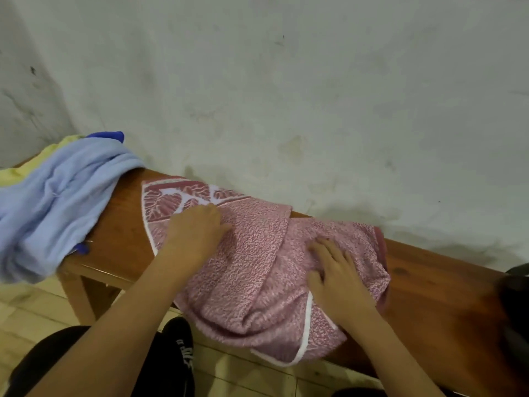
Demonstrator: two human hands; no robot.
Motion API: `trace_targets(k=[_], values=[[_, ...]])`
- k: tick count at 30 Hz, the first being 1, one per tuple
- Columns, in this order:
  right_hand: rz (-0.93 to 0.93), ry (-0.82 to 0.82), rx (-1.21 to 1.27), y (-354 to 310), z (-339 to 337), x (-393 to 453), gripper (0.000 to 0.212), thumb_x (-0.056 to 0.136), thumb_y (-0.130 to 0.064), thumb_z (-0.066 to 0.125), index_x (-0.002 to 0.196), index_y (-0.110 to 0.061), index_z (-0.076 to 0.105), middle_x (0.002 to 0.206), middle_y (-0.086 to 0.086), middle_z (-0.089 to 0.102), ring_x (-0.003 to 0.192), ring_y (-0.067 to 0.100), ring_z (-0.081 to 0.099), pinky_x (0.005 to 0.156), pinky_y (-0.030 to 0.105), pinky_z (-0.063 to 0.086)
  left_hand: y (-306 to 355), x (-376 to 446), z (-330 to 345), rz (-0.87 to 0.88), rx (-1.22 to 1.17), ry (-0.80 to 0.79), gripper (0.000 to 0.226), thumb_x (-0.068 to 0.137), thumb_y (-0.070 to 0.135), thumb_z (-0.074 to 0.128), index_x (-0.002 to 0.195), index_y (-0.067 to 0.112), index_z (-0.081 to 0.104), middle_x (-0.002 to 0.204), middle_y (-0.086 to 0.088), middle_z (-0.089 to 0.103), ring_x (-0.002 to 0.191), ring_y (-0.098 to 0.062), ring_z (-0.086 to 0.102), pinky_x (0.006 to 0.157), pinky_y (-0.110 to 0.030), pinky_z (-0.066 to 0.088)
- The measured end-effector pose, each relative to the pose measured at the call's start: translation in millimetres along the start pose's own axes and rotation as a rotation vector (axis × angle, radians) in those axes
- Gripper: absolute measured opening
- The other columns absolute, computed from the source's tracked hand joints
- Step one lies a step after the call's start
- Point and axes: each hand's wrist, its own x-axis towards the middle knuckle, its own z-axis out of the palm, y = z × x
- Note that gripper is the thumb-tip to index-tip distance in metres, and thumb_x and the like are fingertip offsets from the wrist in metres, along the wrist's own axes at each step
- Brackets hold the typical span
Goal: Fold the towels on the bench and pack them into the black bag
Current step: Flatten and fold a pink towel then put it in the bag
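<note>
Hands x2, flat on pink towel

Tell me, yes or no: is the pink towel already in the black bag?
No, the pink towel lies on the wooden bench under both flat hands.

We're looking at a stained, whitish wall right behind a brown wooden bench, and below it we see pale floor tiles, dimly lit.
</note>
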Motion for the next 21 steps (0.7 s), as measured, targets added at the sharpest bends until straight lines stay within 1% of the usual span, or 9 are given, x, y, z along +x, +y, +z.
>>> trace_targets(k=[2, 4, 7, 10, 12, 14, 15, 17, 21], values=[[0.088, 0.049, -0.043, 14.6, -6.7, -0.3, 0.059, 0.088, -0.038, 0.023, 0.143, -0.024, 0.042, 0.154, -0.004, 0.035, 0.144, 0.018, 0.029, 0.123, 0.046, 0.013, 2.9, -4.8, -6.7, 0.014, 0.143, 0.038, 0.037, 0.103, 0.044, 0.043, 0.09, 0.015, 0.062, 0.081, 0.001, 0.056, 0.085, -0.023, 0.063, 0.065, -0.031, 0.048], [0.214, 0.082, -0.094, 24.8, -14.5, 0.3, 0.049, 0.093, -0.028, 0.034, 0.14, -0.022, 0.043, 0.15, 0.0, 0.041, 0.138, 0.024, 0.039, 0.119, 0.053, 0.02, 0.4, -8.1, -7.3, -0.012, 0.187, -0.012, 0.038, 0.104, 0.041, 0.039, 0.098, 0.018, 0.068, 0.094, 0.0, 0.063, 0.088, -0.021, 0.064, 0.071, -0.029, 0.047], [0.366, 0.108, -0.204, 27.2, -22.4, -2.3, 0.045, 0.099, -0.023, 0.04, 0.143, -0.019, 0.041, 0.148, 0.003, 0.045, 0.137, 0.025, 0.041, 0.12, 0.051, 0.019, -6.2, -11.0, -1.2, -0.094, 0.066, -0.115, 0.044, 0.102, 0.05, 0.037, 0.107, 0.017, 0.065, 0.106, -0.003, 0.065, 0.097, -0.023, 0.063, 0.079, -0.031, 0.045], [0.306, 0.196, -0.182, 17.8, -21.5, -4.2, 0.044, 0.1, -0.033, 0.04, 0.141, -0.015, 0.045, 0.144, 0.006, 0.049, 0.134, 0.026, 0.043, 0.119, 0.05, 0.023, -1.2, -9.1, -1.6, -0.03, 0.012, 0.045, 0.041, 0.101, 0.05, 0.041, 0.088, 0.016, 0.059, 0.084, -0.002, 0.058, 0.083, -0.022, 0.06, 0.071, -0.031, 0.044], [0.163, 0.193, -0.095, 8.2, -14.9, -5.1, 0.049, 0.099, -0.038, 0.04, 0.143, -0.016, 0.045, 0.148, 0.005, 0.046, 0.137, 0.023, 0.039, 0.12, 0.047, 0.023, 7.1, -9.7, 0.3, 0.124, -0.083, 0.068, 0.04, 0.098, 0.054, 0.042, 0.112, 0.019, 0.056, 0.106, -0.005, 0.059, 0.103, -0.025, 0.058, 0.084, -0.038, 0.047], [0.088, 0.106, -0.078, -0.3, -5.7, -5.0, 0.063, 0.095, -0.052, 0.029, 0.15, -0.022, 0.037, 0.158, 0.002, 0.033, 0.147, 0.022, 0.026, 0.124, 0.046, 0.015, 16.3, -14.6, 6.6, 0.216, -0.088, -0.098, 0.061, 0.094, 0.065, 0.038, 0.145, 0.031, 0.033, 0.147, -0.005, 0.04, 0.135, -0.033, 0.037, 0.104, -0.054, 0.038], [0.088, 0.059, -0.109, -2.4, -1.4, -4.7, 0.072, 0.092, -0.06, 0.02, 0.154, -0.025, 0.03, 0.163, 0.0, 0.023, 0.152, 0.022, 0.015, 0.124, 0.046, 0.007, 19.9, -17.1, 10.1, 0.208, -0.037, -0.176, 0.07, 0.092, 0.07, 0.032, 0.151, 0.035, 0.019, 0.157, -0.005, 0.024, 0.143, -0.036, 0.025, 0.109, -0.06, 0.03], [0.126, 0.018, -0.169, -1.0, 3.3, -2.3, 0.081, 0.086, -0.068, 0.01, 0.157, -0.029, 0.018, 0.167, -0.002, 0.009, 0.154, 0.023, 0.001, 0.123, 0.049, 0.0, 24.9, -18.7, 17.4, 0.132, 0.052, -0.242, 0.081, 0.089, 0.076, 0.019, 0.155, 0.034, 0.0, 0.164, -0.007, 0.003, 0.147, -0.041, 0.008, 0.111, -0.066, 0.019], [0.251, 0.03, -0.188, 10.5, -5.2, 4.9, 0.073, 0.094, -0.066, 0.02, 0.157, -0.03, 0.015, 0.166, -0.001, 0.01, 0.153, 0.031, 0.003, 0.119, 0.063, 0.005, 24.3, -13.2, 20.7, -0.07, 0.05, -0.312, 0.093, 0.08, 0.083, 0.007, 0.154, 0.031, -0.017, 0.162, -0.017, -0.015, 0.145, -0.05, -0.007, 0.11, -0.073, 0.008]])
